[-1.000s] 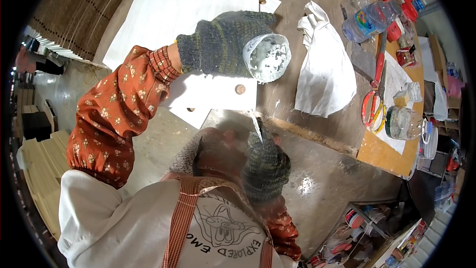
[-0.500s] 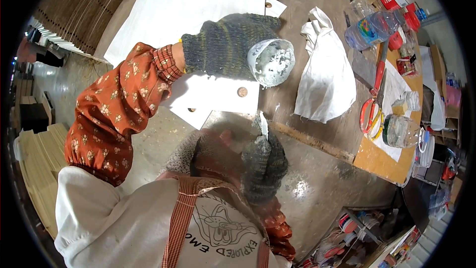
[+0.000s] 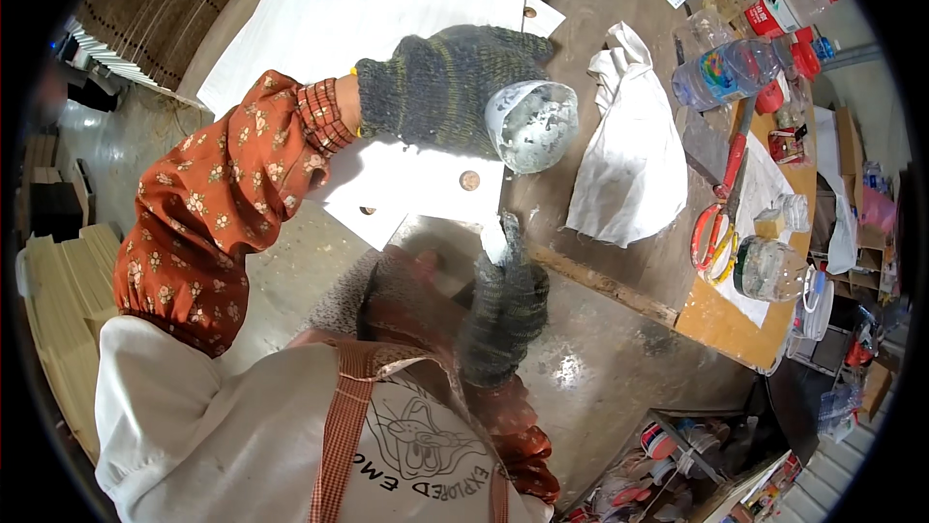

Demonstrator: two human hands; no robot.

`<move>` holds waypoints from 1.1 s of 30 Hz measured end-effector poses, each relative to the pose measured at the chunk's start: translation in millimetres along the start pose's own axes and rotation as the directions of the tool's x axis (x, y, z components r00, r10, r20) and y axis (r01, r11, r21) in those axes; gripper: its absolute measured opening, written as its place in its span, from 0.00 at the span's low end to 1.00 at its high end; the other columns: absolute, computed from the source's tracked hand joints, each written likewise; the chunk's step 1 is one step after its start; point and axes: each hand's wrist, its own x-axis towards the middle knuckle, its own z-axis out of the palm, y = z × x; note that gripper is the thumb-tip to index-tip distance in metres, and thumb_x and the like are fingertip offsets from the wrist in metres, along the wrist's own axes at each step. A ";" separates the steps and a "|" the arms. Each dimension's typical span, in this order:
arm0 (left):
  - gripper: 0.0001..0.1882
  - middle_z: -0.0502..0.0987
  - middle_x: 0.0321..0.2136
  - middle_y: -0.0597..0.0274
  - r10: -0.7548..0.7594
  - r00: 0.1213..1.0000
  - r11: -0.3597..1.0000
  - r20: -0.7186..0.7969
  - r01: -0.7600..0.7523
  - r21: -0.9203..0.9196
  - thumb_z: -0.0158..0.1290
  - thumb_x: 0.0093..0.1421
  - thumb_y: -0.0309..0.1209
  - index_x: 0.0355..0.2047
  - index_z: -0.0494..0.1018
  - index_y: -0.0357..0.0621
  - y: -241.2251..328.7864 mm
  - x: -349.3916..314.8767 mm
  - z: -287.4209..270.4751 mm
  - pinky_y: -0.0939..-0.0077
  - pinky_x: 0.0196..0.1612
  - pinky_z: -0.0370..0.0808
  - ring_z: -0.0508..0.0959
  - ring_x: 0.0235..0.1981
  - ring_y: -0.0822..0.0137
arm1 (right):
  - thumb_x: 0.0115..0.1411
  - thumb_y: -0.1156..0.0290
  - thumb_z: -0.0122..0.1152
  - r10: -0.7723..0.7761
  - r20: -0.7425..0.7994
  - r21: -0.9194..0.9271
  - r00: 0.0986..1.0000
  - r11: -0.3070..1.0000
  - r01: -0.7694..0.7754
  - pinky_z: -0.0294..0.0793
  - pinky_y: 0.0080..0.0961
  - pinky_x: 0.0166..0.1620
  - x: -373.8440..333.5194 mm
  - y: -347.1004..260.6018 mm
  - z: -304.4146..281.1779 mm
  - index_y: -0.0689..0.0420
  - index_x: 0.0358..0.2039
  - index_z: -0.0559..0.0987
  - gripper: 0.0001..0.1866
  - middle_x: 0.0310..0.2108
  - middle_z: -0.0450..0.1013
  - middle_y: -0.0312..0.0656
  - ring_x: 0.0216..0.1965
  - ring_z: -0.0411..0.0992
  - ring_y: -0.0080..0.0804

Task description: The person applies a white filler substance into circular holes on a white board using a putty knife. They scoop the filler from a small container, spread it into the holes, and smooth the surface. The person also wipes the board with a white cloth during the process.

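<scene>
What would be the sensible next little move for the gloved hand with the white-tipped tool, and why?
Probably lifting the right hand up to the small cup. The left hand holds that cup tilted, its mouth open toward the tool and whitish paste showing inside, while the tool's tip hangs just below it over the white sheets.

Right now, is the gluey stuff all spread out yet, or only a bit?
Done: the cup in the gloved left hand looks scraped low, only smears inside. In hand: the gloved right hand holds a small pale tool over the table edge. Left: the white sheets look bare, two brown dots aside.
</scene>
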 end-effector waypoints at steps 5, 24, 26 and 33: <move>0.35 0.65 0.50 0.45 -0.127 0.991 0.962 -0.029 0.116 -0.247 0.63 0.41 0.47 0.46 0.68 0.41 6.8 2.1 -1.3 0.64 0.54 0.65 0.67 0.50 0.53 | 0.55 0.76 0.53 0.031 0.032 0.049 0.999 0.998 -0.033 0.73 0.32 0.38 -1.6 -0.6 -1.1 0.59 0.43 0.72 0.13 0.37 0.71 0.47 0.35 0.72 0.43; 0.45 0.66 0.50 0.50 0.006 0.999 1.000 -0.054 -0.007 -0.016 0.67 0.37 0.42 0.54 0.60 0.41 -0.2 0.2 0.6 0.67 0.51 0.68 0.69 0.49 0.59 | 0.59 0.65 0.47 0.345 0.351 0.376 0.871 0.799 -0.468 0.68 0.26 0.29 6.2 -3.7 -29.3 0.61 0.38 0.73 0.13 0.25 0.70 0.41 0.25 0.68 0.32; 0.45 0.66 0.50 0.50 0.011 0.999 1.000 -0.053 -0.011 0.004 0.66 0.37 0.42 0.54 0.60 0.41 -1.7 1.5 1.3 0.67 0.51 0.68 0.69 0.49 0.59 | 0.62 0.58 0.45 0.356 0.465 0.660 0.811 0.471 -0.585 0.62 0.17 0.20 14.2 -3.4 -25.0 0.59 0.36 0.73 0.16 0.19 0.67 0.35 0.18 0.63 0.22; 0.43 0.66 0.50 0.51 -0.023 0.999 1.000 -0.028 0.023 -0.005 0.66 0.38 0.41 0.54 0.61 0.41 -2.0 -3.1 2.7 0.68 0.52 0.68 0.70 0.48 0.60 | 0.62 0.59 0.45 -0.136 0.856 -0.020 0.499 -0.973 -0.231 0.58 0.21 0.17 4.8 -5.7 -1.9 0.59 0.33 0.71 0.15 0.14 0.61 0.34 0.13 0.57 0.24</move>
